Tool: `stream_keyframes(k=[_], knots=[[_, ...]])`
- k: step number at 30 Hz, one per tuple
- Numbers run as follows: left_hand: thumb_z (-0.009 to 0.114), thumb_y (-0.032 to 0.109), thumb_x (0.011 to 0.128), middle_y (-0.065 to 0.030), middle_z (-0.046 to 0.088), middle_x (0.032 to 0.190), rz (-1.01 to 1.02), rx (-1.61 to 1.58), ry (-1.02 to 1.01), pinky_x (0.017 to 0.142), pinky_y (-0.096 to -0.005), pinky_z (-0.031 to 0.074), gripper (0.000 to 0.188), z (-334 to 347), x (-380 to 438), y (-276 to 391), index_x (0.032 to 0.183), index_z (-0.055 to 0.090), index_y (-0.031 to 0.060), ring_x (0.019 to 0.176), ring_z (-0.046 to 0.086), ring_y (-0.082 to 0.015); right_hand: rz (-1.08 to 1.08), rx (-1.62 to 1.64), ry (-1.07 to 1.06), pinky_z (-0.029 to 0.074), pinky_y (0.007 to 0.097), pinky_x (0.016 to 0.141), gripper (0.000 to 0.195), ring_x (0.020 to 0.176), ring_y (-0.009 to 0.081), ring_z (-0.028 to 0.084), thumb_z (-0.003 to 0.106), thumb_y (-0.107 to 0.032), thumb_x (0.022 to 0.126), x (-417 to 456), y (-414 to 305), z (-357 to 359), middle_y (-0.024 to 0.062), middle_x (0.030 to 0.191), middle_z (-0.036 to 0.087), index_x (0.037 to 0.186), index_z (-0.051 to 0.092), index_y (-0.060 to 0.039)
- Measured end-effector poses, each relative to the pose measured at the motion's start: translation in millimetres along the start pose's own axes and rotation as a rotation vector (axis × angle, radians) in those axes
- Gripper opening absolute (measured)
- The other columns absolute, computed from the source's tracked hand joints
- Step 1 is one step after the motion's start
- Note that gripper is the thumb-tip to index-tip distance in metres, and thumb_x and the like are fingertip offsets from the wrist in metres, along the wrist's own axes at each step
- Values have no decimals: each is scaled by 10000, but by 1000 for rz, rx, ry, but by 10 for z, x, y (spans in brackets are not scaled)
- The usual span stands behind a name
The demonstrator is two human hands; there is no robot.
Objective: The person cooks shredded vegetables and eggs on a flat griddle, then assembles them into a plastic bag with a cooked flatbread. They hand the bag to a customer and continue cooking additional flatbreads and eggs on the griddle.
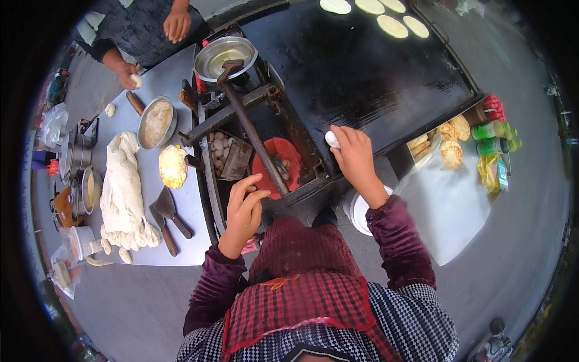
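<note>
My right hand (pixel 357 156) grips a white egg (pixel 332 140) at the near edge of the large black griddle (pixel 353 72). My left hand (pixel 242 212) is raised to the left with its fingers apart and holds nothing. Just beyond its fingertips, a red plastic liner (pixel 289 151) holds what look like eggshells. A long-handled metal tool (pixel 246 117) lies slanting over that liner. Several eggs (pixel 219 145) sit in a compartment to the left of the liner, partly covered by a grey tray piece (pixel 235 159).
Flat dough rounds (pixel 391 27) lie on the far griddle. A metal table (pixel 190 253) at left bears a dough mass (pixel 120 190), a bowl of powder (pixel 156 124) and scrapers (pixel 168 206). Another person's hand (pixel 124 74) holds a dough piece. Cooked flatbreads (pixel 451 151) and a plastic bag (pixel 448 212) are at right.
</note>
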State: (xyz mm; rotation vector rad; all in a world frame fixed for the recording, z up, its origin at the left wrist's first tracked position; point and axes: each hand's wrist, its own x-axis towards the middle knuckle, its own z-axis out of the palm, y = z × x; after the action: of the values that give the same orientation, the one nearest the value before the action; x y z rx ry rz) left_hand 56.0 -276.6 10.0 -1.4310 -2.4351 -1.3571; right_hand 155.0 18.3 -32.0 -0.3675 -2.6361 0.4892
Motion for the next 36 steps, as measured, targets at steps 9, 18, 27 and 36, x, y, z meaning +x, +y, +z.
stream_keyframes(k=[9, 18, 27, 36], knots=[[598, -107, 845, -146, 629, 1260, 62, 42, -5, 872, -394, 511, 235, 288, 640, 213, 1013, 707, 17, 1016, 630, -320, -170, -68, 59, 447, 427, 996, 571, 1082, 324, 600, 783, -122, 816, 162, 236, -3, 96, 1189, 643, 1350, 586, -80], [668, 9, 906, -136, 654, 1217, -84, -426, -301, 816, -303, 536, 421, 991, 1596, 148, 1322, 667, 69, 924, 670, -197, 674, 1334, -411, 515, 248, 647, 274, 773, 121, 646, 664, -106, 931, 465, 461, -224, 91, 1003, 677, 1185, 595, -32], [696, 24, 873, -164, 666, 1177, -104, -363, -256, 829, -336, 545, 437, 1340, 1591, 126, 1308, 657, 45, 914, 678, -269, 385, 823, -223, 533, 358, 845, 321, 946, 266, 679, 692, -155, 851, 390, 418, -224, 138, 1038, 699, 1145, 645, -35], [696, 20, 868, -164, 661, 1213, -120, -339, -180, 829, -338, 558, 441, 1464, 1525, 137, 1306, 646, 37, 921, 691, -279, 218, 588, -167, 522, 393, 882, 392, 996, 326, 663, 699, -126, 804, 390, 515, -83, 168, 1082, 676, 1182, 649, -34]])
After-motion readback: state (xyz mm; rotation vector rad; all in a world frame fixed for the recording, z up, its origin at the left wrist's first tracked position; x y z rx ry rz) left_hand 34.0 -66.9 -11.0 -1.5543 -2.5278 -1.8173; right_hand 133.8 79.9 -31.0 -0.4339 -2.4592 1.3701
